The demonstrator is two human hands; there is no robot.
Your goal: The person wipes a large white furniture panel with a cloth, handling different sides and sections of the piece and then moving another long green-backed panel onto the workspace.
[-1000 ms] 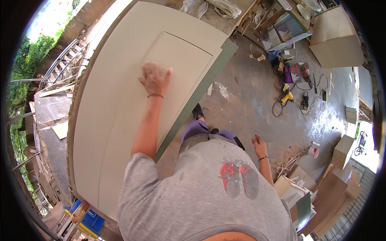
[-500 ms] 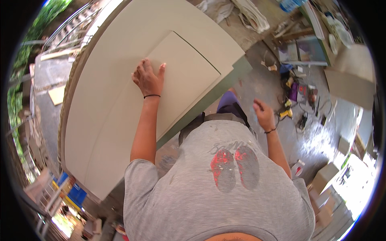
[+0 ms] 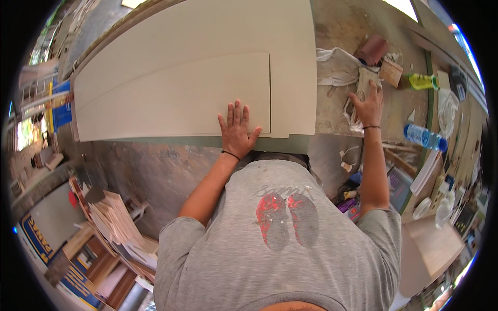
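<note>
A large pale board (image 3: 207,26) lies across the bench in front of me, and a smaller pale sheet (image 3: 176,98) rests on it. Along the sheet's right end runs a dark narrow line. My left hand (image 3: 238,132) presses flat on the sheet near its front right corner, fingers stretched out. To the right of the board, my right hand (image 3: 370,110) reaches over the bench top with its fingers apart. Its fingertips are at a crumpled off-white cloth (image 3: 366,78); whether they touch it I cannot tell. A whiter rag (image 3: 337,65) lies to its left.
Beyond my right hand are a reddish-brown roll (image 3: 374,49), a tan block (image 3: 391,73) and a yellow-green bottle (image 3: 422,81). A blue-labelled plastic bottle (image 3: 425,137) lies at the right. Stacked wooden pieces (image 3: 116,217) stand low on the left. Tools lie on the floor beside my right arm.
The view has swung round to the right. My right hand has moved from beside my body up over the bench by the cloths. My left hand now lies nearer the sheet's front right corner.
</note>
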